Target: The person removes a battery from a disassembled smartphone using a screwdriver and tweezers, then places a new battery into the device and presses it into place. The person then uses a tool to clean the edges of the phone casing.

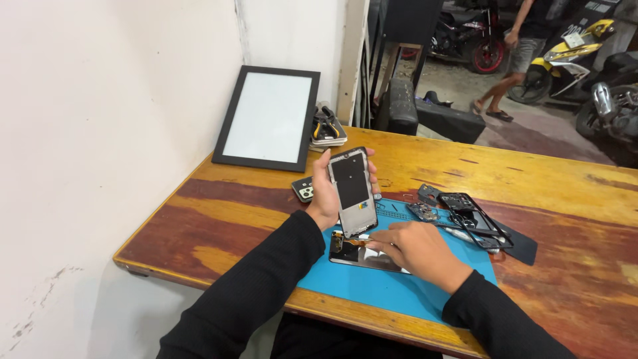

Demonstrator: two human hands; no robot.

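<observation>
- A flat rectangular blue work mat point(399, 282) on the wooden tabletop point(531, 179) serves as the landmark.
- A large rectangular tablet screen with a black frame and a pale white face point(268, 118) leans upright against the white wall, well beyond the mat's far left corner.
- A slim rectangular phone frame with silver edges and a black panel bearing a small coloured label point(351, 191) is held upright above the mat's far left part by the left hand point(323, 196), fingers wrapped round its edges.
- A glossy black rectangular phone display panel point(355, 251) lies flat on the mat's left part, the right hand point(415, 249) resting on it.
</observation>
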